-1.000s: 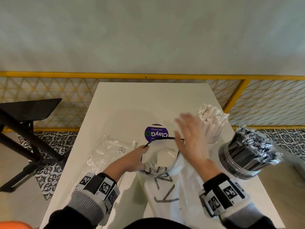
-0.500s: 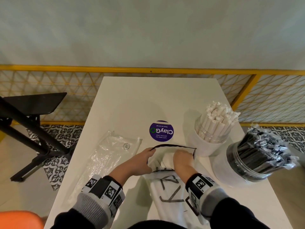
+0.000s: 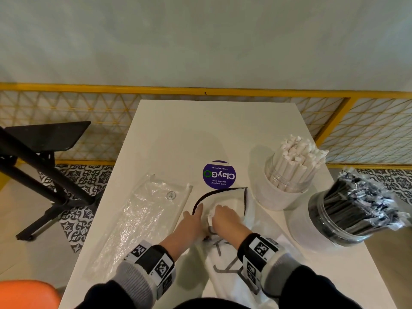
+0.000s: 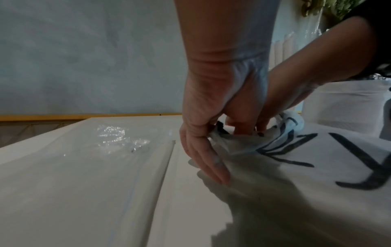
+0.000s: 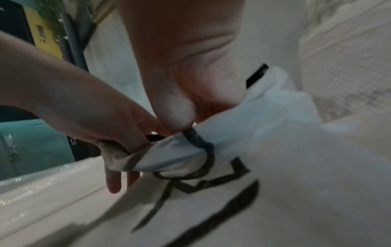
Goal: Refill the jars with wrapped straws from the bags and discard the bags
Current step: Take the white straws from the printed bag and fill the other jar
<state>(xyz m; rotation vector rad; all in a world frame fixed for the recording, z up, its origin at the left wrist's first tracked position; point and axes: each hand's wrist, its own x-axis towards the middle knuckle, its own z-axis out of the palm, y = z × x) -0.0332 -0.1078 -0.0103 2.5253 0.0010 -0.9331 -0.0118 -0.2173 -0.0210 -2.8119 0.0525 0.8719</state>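
Low in the middle of the frame, both the left hand (image 3: pixel 193 219) and right hand (image 3: pixel 224 218) pinch the white bag (image 3: pixel 225 262) with curled fingers, seemingly bunching it for discarding, the full jars (image 3: pixel 287 175) at right on the desk (image 3: pixel 200 134).

Your left hand (image 3: pixel 193 219) and right hand (image 3: pixel 225 219) sit close together, fingers curled and pinching the same fabric, wrists angled inward, forearms reaching forward.
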